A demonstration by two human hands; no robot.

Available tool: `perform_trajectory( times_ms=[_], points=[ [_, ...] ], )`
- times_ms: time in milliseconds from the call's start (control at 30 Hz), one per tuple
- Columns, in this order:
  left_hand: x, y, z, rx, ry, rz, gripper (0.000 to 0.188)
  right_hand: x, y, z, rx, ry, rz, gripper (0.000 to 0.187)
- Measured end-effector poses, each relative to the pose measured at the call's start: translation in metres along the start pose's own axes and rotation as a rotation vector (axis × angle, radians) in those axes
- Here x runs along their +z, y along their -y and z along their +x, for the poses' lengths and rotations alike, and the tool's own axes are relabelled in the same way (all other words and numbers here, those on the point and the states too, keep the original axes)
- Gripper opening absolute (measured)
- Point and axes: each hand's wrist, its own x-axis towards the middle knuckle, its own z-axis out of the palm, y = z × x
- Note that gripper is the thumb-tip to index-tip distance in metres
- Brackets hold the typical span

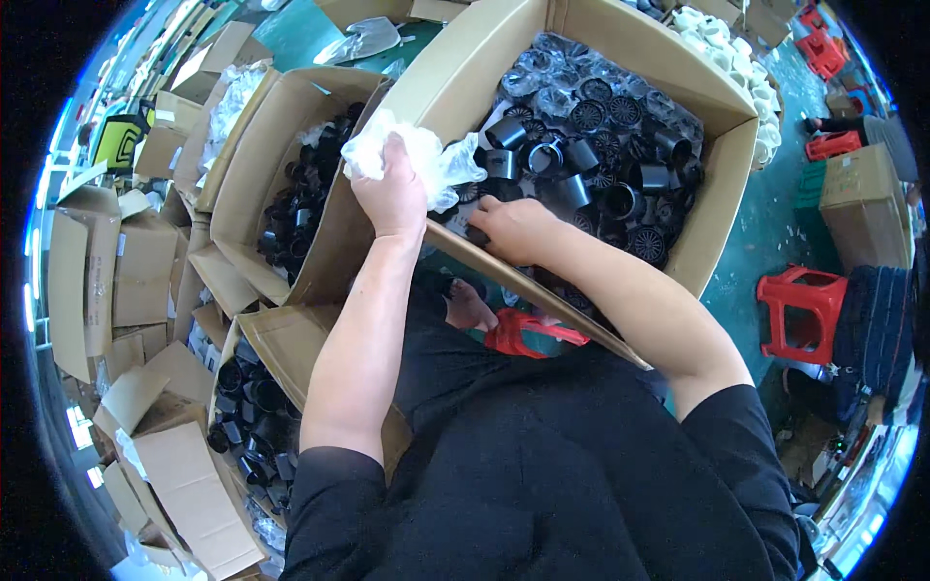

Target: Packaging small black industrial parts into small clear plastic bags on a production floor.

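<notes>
My left hand (392, 198) is closed around a crumpled bundle of clear plastic bags (441, 160), held over the near left corner of a large cardboard box (717, 218). Just inside that box's near edge, my right hand (518, 230) has its fingers curled down on a black plastic part (477, 235), which is mostly hidden beneath them. Round black plastic cups (572, 192) and slotted black discs (646, 244) lie loose in the box. Farther back in it are black parts wrapped in clear plastic (552, 100).
Left of the big box stands an open carton (242, 208) of black parts, with another pile of black parts (254, 416) nearer me. Red stools (802, 310) stand at right on the green floor. White parts (727, 53) are heaped behind the box. A seated person's foot (470, 305) shows below it.
</notes>
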Motion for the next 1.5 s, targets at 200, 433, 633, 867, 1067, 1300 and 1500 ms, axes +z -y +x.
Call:
perform_trajectory(
  times_ms=[200,433,633,867,1067,1300,1500],
  points=[
    [0.004,-0.004,-0.006,0.036,0.045,0.066,0.031,-0.01,-0.01,-0.062,-0.061,-0.088,0.154,0.035],
    [0.0,-0.006,-0.009,0.064,0.157,0.344,0.033,-0.032,0.004,-0.109,-0.057,-0.092,0.613,0.038],
    [0.004,-0.003,-0.009,0.183,0.22,0.535,0.033,-0.012,0.016,-0.129,-0.069,-0.225,0.404,0.039],
    [0.005,-0.006,-0.013,0.201,0.28,0.594,0.03,0.011,0.019,-0.118,-0.012,-0.24,0.43,0.032],
    [0.014,0.001,-0.012,0.291,0.352,0.663,0.033,0.016,0.013,-0.123,-0.007,-0.265,0.43,0.028],
    [0.014,-0.002,-0.013,0.304,0.324,0.623,0.032,-0.005,0.024,-0.128,0.048,-0.206,0.364,0.026],
    [0.005,0.001,-0.013,0.377,0.325,0.643,0.033,-0.004,0.041,-0.116,0.065,-0.207,0.199,0.023]
  ],
)
